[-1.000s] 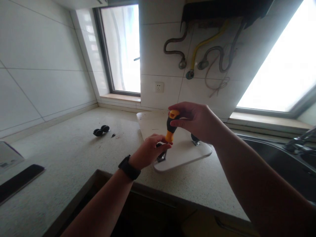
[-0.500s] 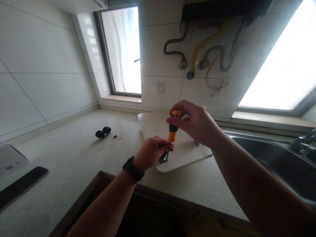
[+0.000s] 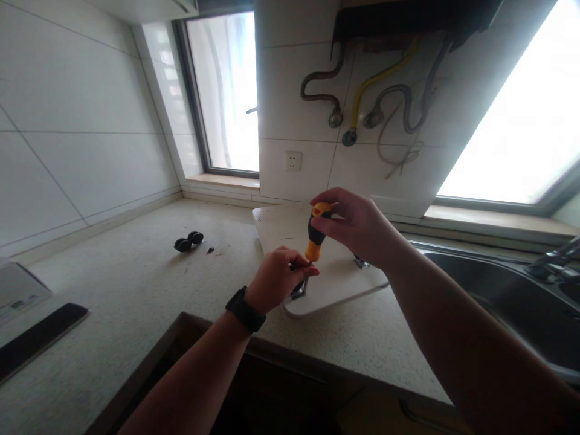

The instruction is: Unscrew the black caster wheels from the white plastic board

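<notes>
Centrally, over a white board (image 3: 339, 289) on a speckled countertop (image 3: 136, 290), the right hand (image 3: 351, 225) curls closed around a yellow-and-black screwdriver (image 3: 315, 238); the left hand (image 3: 277, 278) bunches its fingertips at the shaft, whether gripping I cannot tell. A black twin-wheel caster (image 3: 183, 244) lies at nine o'clock, a steel sink (image 3: 475, 279) at four, a window (image 3: 226, 90) at eleven.

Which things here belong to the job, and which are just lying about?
In the job:
screwdriver in the right hand
white board
metal bracket by the left hand

Apparently lying about:
dark slab
pale box
black round pieces, possibly needed
</notes>
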### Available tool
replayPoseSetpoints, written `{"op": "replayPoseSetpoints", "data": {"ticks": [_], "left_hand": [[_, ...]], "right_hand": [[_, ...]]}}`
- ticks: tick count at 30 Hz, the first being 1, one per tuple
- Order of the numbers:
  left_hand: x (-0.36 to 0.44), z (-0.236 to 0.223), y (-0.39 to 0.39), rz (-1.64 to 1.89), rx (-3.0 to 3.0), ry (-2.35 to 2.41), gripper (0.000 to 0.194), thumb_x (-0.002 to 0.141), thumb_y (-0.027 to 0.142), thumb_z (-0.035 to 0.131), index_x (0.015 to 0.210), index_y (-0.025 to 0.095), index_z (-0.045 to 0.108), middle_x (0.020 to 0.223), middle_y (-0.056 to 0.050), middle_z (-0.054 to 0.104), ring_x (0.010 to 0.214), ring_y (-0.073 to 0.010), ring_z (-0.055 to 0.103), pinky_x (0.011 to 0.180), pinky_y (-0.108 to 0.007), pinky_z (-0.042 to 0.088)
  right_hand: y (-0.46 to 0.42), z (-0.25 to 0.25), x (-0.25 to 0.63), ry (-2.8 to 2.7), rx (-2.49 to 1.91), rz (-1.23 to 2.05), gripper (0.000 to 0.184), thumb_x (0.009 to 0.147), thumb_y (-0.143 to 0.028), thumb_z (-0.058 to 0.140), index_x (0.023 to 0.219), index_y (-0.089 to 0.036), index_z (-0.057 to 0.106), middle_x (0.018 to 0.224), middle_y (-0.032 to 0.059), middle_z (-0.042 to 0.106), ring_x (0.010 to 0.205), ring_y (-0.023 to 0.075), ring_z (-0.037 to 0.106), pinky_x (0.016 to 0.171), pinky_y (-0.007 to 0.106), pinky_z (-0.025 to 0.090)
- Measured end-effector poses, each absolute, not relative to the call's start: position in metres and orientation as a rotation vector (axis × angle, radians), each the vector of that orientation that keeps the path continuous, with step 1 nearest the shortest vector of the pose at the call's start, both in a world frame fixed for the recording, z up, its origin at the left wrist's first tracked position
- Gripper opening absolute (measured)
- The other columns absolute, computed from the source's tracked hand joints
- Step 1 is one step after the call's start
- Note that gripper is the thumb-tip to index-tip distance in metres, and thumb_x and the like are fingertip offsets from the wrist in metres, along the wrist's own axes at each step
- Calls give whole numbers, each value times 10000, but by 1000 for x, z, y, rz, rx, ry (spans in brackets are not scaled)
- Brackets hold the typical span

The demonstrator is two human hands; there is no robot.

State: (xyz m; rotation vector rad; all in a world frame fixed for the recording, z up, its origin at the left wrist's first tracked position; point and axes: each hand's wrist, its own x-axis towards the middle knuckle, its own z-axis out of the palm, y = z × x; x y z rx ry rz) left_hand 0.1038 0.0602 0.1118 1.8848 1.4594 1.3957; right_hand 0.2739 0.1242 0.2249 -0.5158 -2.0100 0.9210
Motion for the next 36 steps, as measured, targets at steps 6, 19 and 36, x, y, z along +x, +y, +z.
{"op": "replayPoseSetpoints", "data": {"ticks": [6, 19, 36], "left_hand": [[103, 106, 62, 1405, 1903, 1472, 286, 846, 383, 837, 777, 180, 648, 785, -9, 636, 737, -170, 596, 682, -307, 484], [97, 114, 54, 1271, 1811, 1172, 121, 937, 237, 727, 997, 178, 815, 1040, -94, 791, 968, -213, 740, 900, -357, 572], [104, 106, 60, 1417, 1800, 1522, 350, 787, 422, 880, 725, 181, 633, 696, 0, 669, 651, -155, 600, 635, -297, 460]], "right_hand": [[120, 226, 272, -1959, -556, 988, 453, 688, -327, 895, 1092, -219, 721, 963, 38, 745, 812, 178, 716, 750, 358, 639], [123, 214, 271, -1978, -335, 1011, 306, 840, -275, 740, 1138, -237, 686, 1105, 48, 710, 1023, 176, 696, 889, 353, 601], [115, 213, 265, -2009, -552, 816, 452, 763, -357, 822, 1154, -226, 637, 1061, 46, 699, 827, 163, 684, 698, 330, 592]]}}
